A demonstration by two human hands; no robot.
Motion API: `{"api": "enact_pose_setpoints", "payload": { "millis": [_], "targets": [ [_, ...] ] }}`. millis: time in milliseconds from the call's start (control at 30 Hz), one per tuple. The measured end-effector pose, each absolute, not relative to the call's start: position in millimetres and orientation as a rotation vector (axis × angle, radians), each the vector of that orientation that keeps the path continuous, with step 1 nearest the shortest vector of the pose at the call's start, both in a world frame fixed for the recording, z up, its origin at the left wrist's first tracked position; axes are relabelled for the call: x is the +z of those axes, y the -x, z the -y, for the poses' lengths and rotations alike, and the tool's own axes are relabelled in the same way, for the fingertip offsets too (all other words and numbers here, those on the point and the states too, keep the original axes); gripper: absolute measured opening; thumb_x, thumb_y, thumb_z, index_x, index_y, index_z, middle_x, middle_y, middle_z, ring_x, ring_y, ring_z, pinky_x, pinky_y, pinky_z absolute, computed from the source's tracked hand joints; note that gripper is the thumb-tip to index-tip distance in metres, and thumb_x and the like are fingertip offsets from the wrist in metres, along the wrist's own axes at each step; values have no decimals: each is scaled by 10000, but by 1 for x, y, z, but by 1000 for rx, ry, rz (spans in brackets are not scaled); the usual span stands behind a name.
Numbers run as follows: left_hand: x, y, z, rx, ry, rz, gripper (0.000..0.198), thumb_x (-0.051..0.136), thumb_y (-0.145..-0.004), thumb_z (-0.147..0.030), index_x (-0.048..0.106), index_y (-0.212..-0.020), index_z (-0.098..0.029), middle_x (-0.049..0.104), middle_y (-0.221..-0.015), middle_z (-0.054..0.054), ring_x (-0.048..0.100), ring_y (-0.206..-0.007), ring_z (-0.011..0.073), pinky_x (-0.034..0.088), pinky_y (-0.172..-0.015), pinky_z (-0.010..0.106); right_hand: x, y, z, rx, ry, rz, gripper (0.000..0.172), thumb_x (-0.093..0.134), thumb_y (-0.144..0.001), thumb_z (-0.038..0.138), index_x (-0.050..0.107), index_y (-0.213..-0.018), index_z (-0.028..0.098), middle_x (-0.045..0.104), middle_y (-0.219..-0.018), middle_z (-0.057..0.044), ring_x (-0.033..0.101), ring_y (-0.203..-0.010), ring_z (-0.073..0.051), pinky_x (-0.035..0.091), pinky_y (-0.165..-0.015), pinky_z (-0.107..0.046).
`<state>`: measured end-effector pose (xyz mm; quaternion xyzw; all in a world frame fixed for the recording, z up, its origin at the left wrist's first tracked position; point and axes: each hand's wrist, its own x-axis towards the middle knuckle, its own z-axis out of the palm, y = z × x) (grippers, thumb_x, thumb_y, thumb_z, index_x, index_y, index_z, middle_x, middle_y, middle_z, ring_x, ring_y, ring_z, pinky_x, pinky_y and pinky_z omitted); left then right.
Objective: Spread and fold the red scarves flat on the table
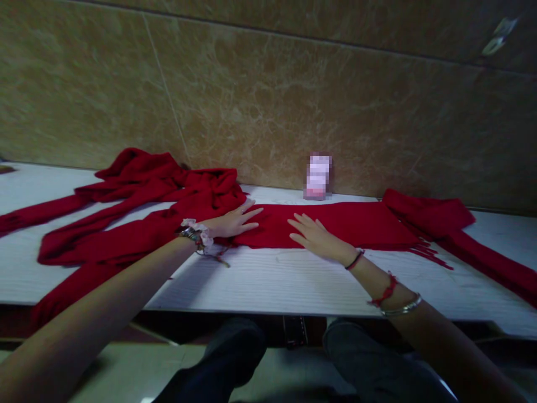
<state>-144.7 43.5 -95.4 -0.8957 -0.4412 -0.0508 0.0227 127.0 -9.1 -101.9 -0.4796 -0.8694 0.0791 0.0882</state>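
A red scarf (pixel 356 224) lies spread flat along the white table, its fringed end toward the right. On its left part rests my left hand (pixel 239 221), palm down with the fingers spread. My right hand (pixel 312 235) lies on the flat middle stretch, its fingers stretched out toward the left. To the left of my left hand, more red fabric (pixel 146 196) is bunched in loose folds, and part of it hangs over the table's front edge. Another folded red piece (pixel 432 215) sits beyond the fringe on the right.
The white tabletop (pixel 268 280) is narrow and backs onto a brown marbled wall (pixel 251 101). A blurred-out upright object (pixel 318 176), perhaps a phone, stands against that wall. Below the front edge are my knees (pixel 239 341). A wall socket (pixel 499 36) shows at the upper right.
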Motion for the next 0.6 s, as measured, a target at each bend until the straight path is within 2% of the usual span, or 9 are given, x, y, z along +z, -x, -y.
{"api": "enact_pose_setpoints", "payload": {
  "millis": [100,167,300,433,600],
  "targets": [
    [-87,131,-37,-70,2729,1402,530,359,-932,-418,321,-1408,-190,172,-1510,141,184,-1374,301,244,-1083,423,-102,-131,0,144,1609,2495,536,359,-919,457,338,-1407,235,261,-1494,-125,169,-1374,-337,183,-1037,-642],
    [-86,113,-32,-32,2699,1393,510,371,-924,-428,367,-1385,-208,220,-1500,122,180,-1371,323,222,-1084,478,-105,-131,-3,159,1685,2546,538,343,-925,448,323,-1415,225,239,-1502,-122,166,-1373,-345,182,-1032,-646],
    [-93,75,-31,35,2699,1429,460,318,-943,-337,407,-1359,-160,308,-1461,138,256,-1351,293,246,-1083,440,-111,-130,-2,118,1721,2600,556,271,-936,452,278,-1433,202,195,-1516,-106,149,-1377,-342,189,-1032,-638],
    [-105,60,-38,1,2630,1646,492,254,-952,-327,324,-1409,-156,271,-1474,158,244,-1352,317,263,-1069,455,-111,-129,3,50,1721,2534,525,279,-936,430,329,-1412,215,258,-1499,-76,213,-1367,-305,200,-1051,-595],
    [-111,62,-43,-12,2642,1676,507,237,-952,-363,296,-1424,-190,236,-1493,128,204,-1364,320,224,-1087,447,-110,-130,4,68,1713,2448,490,337,-929,397,392,-1377,206,323,-1473,-66,269,-1351,-269,214,-1068,-541]
  ]
}}
